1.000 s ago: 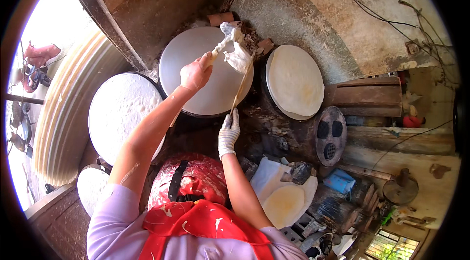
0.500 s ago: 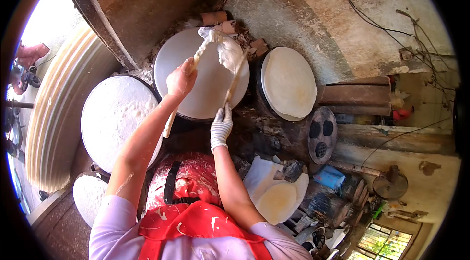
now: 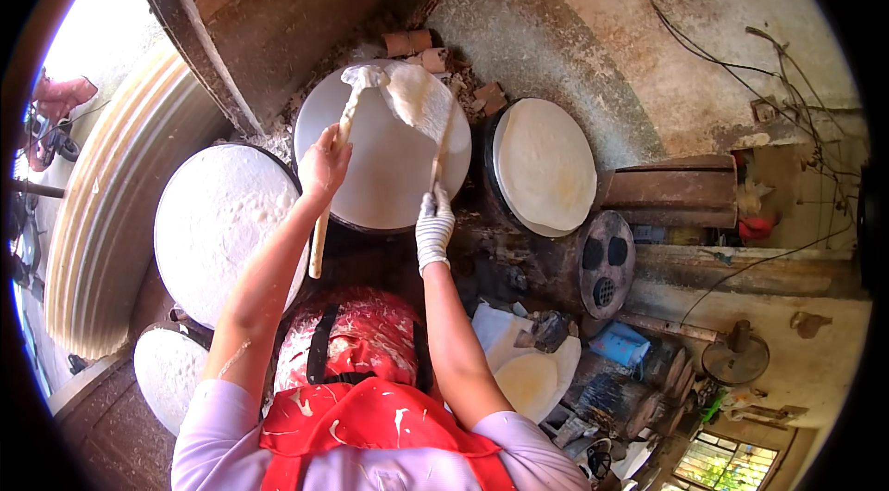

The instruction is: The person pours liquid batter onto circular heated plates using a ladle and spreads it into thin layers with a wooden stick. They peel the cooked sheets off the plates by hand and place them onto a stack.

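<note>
My bare left hand [image 3: 325,164] is closed round a pale wooden stick [image 3: 318,246], its far end coated with white, sticky dough or batter. My right hand [image 3: 433,227], in a striped whitish glove, grips a thin, flat brown stick [image 3: 442,153]. Between the two far ends stretches a soft whitish sheet [image 3: 407,100], like wet dough. Both sticks and the sheet are above a large round griddle [image 3: 370,178] with a smooth pale surface. On the round plate to the right lies a thin, cream-coloured round sheet [image 3: 546,167].
White, lumpy material covers a round top [image 3: 222,227] at left, and a smaller one [image 3: 171,375] sits below it. Broken bricks [image 3: 407,42] lie behind the griddle. At right are a perforated round lid [image 3: 607,264], a blue container [image 3: 620,343] and a cloth with a yellowish disc [image 3: 530,382].
My hands have moved apart, the left one leftward and the right one to the right and slightly farther away. Between the stick ends, the whitish sheet is now spread wider.
</note>
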